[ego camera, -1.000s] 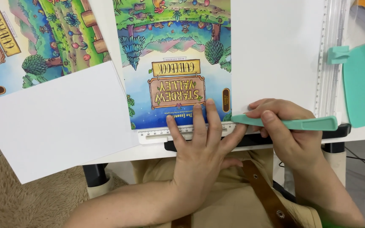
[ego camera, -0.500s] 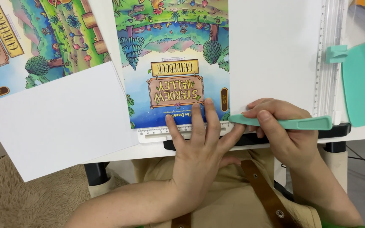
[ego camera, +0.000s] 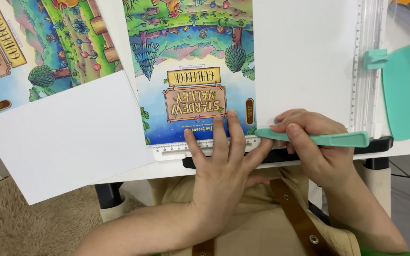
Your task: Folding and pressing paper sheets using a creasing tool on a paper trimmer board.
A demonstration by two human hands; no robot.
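Item: one colourful printed sheet, a game-art cover design with its title panel upside down to the wearer, lay flat on the white board of a paper trimmer, its near edge along the board's ruler strip. The left hand rested palm down, fingers spread and extended, pressing the sheet's near edge and the ruler strip; it gripped nothing. The right hand was closed around a mint-green folding tool, thumb on top and fingers curled over it, the tool lying nearly level with its tip at the sheet's lower right corner, where print met the bare white part of the board. The trimmer's rail ran along the right side, with a mint slider well up the rail and apart from both hands. A mint-green plastic piece lay right of the rail. To the left, a second printed sheet of the same design and a blank white sheet lay partly overlapping, the blank one hanging over the table edge. Progress, as judged: the sheet appeared aligned and held down, the tool set at the start of its line; no crease or cut was visible on it, so the scoring seemed barely begun and nearly all remaining.
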